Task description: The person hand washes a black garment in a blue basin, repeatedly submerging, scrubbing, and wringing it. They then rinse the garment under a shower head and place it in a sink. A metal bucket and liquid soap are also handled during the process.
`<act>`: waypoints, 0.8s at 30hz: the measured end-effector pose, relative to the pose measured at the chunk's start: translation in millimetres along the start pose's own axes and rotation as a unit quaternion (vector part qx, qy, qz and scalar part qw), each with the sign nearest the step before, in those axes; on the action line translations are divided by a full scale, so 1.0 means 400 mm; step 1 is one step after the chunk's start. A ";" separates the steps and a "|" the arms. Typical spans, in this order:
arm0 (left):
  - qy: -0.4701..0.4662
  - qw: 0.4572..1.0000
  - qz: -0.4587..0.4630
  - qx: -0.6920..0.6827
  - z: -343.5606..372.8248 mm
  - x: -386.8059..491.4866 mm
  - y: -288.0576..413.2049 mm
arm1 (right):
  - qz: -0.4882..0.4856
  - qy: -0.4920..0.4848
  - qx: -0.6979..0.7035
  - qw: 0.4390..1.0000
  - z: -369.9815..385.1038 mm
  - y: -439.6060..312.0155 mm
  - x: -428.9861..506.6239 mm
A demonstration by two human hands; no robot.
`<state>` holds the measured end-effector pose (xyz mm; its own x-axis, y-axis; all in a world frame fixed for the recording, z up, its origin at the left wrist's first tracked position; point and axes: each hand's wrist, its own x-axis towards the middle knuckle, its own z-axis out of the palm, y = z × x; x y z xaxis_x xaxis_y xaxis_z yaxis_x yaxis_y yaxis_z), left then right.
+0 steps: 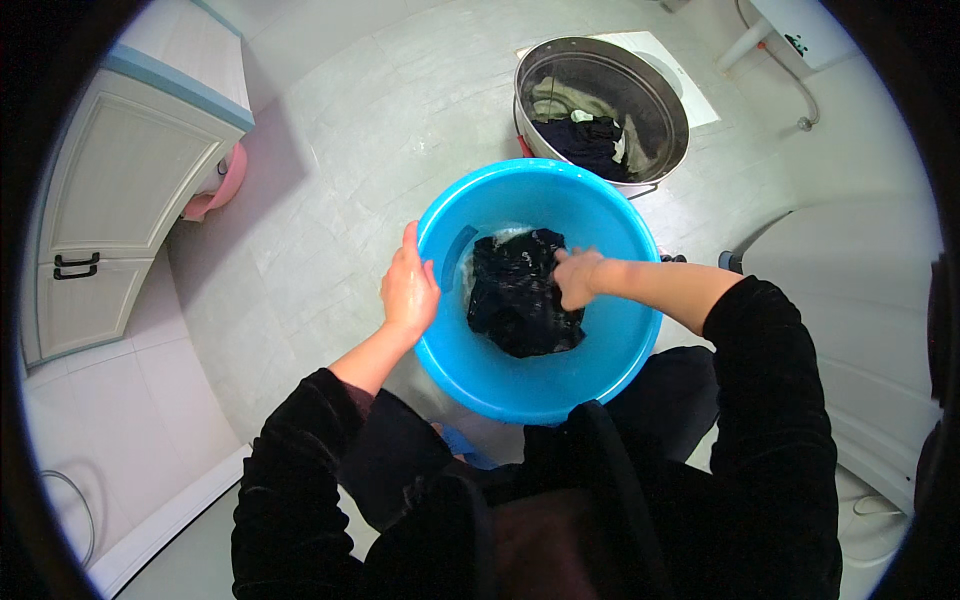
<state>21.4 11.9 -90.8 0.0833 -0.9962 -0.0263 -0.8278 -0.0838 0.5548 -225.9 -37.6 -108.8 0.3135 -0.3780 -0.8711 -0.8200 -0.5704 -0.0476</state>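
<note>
A round blue plastic basin (540, 401) sits on the floor in front of me, close to my knees. Wet black cloth (517, 300) lies in a heap at its bottom, with a little foamy water showing around the upper left of the heap. My left hand (411, 292) holds the basin's left rim, thumb near the edge and fingers along the outside. Inside the basin, my right hand (577, 277) touches the right side of the cloth. That hand is motion-blurred and its fingertips are partly hidden, so its grip is unclear.
Just beyond the basin stands a metal bucket (652, 112) holding dark clothes (577, 142) and a greenish cloth (574, 97). A light cabinet (135, 172) is at left, with a pink basin (225, 187) by it. A large white appliance (840, 292) stands at right.
</note>
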 end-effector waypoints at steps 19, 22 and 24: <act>-0.076 0.990 0.112 -0.039 0.026 0.094 -0.011 | 0.033 0.309 0.116 0.944 0.045 -0.138 0.186; -0.069 0.986 0.136 -0.064 0.019 0.097 -0.013 | 0.030 0.260 0.120 0.958 0.056 -0.145 0.249; -0.063 0.985 0.143 -0.078 0.024 0.116 -0.007 | 0.035 0.226 0.102 0.968 0.082 -0.160 0.270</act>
<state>22.2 -34.3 -101.7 -0.2184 -0.9745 0.0518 -0.7116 0.1954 0.6749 -155.2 -18.1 -215.9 0.3931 -0.7179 -0.5745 -0.9100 -0.3934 -0.1310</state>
